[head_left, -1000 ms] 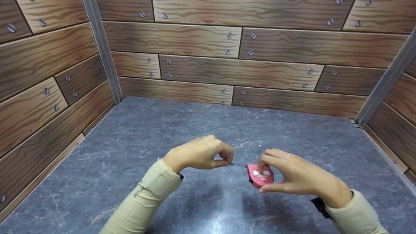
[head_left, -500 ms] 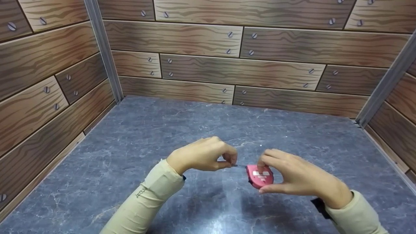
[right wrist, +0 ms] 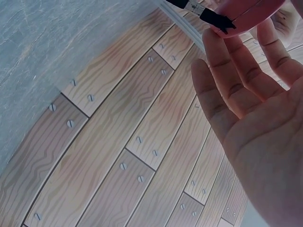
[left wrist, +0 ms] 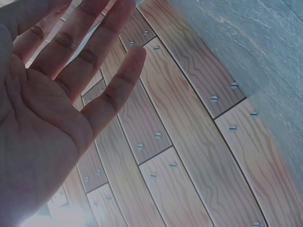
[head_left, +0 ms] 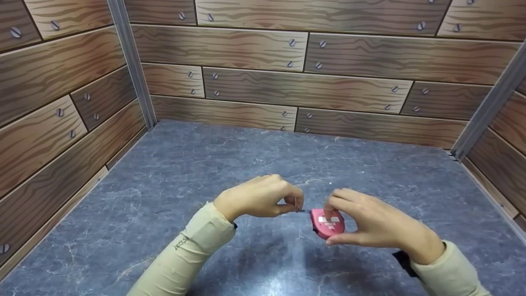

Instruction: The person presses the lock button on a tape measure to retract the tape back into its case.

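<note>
A red tape measure (head_left: pixel 328 230) with a pale label is held up above the grey marbled table in the head view. My right hand (head_left: pixel 372 220) grips its case between thumb and fingers. From the case's left side a short dark stretch of blade (head_left: pixel 305 211) sticks out. The thumb and forefinger of my left hand (head_left: pixel 261 197) pinch the blade's end, close to the case. In the right wrist view the red case (right wrist: pixel 251 12) shows above my fingers, with a black strap beside it. The left wrist view shows my palm (left wrist: pixel 42 123), but its fingertips are partly cut off.
The table (head_left: pixel 230 152) has a grey-blue marbled top. Wood-patterned panels (head_left: pixel 254 86) with printed screws enclose it at the back and both sides. Metal posts (head_left: pixel 133 61) stand at the back corners. A bright reflection lies near the front edge.
My left hand has moved slightly right, towards the case, and the visible stretch of blade has become shorter. The right hand has stayed almost in place, holding the tape measure.
</note>
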Tool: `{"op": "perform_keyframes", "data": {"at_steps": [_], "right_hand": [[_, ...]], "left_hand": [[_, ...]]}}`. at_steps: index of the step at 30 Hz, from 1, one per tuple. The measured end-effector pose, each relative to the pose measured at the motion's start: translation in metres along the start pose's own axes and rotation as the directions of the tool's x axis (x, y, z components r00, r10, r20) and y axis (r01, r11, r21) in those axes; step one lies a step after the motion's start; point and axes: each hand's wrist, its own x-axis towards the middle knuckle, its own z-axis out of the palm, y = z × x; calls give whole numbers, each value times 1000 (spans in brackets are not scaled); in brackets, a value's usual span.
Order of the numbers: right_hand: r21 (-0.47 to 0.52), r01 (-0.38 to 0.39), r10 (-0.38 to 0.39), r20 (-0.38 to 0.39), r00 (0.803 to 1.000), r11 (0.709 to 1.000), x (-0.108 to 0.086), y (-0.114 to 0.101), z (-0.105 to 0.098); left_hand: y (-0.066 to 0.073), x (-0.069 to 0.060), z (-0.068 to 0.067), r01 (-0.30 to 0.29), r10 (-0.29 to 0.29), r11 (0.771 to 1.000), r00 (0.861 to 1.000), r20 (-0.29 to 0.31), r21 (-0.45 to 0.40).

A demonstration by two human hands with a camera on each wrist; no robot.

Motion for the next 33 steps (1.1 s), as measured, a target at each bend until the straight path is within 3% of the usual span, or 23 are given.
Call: {"op": "perform_keyframes", "data": {"at_steps": [33], "right_hand": [[-9,20,-20,-11,1000,1000,-1,4,4]], "left_hand": [[1,5,8,-6,5,998,1000,14,69]]}}
